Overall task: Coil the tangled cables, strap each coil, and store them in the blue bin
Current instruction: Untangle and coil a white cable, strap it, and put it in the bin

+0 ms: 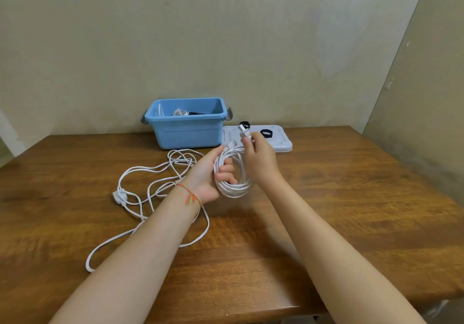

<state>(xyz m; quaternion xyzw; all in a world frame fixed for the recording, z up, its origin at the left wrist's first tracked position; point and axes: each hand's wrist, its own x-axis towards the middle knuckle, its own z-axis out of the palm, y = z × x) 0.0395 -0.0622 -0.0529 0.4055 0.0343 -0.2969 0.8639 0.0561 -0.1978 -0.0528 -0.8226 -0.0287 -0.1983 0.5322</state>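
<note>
My left hand [210, 173] grips a coil of white cable [237, 185] above the table, fingers curled through its loops. Just right of it, my right hand [258, 158] pinches the cable's white plug end [244, 131] and holds it up over the coil. A second white cable [150, 183] lies loose and tangled on the wood to the left, partly under my left forearm. The blue bin [187, 133] stands at the back by the wall with coiled cables inside. Two black straps [266, 133] lie on the bin's pale lid [283, 145] to its right.
The wooden table [351, 198] spreads wide to the right of my arms and ends at a front edge near the bottom of the view. A wall rises right behind the bin, and another wall closes in on the right.
</note>
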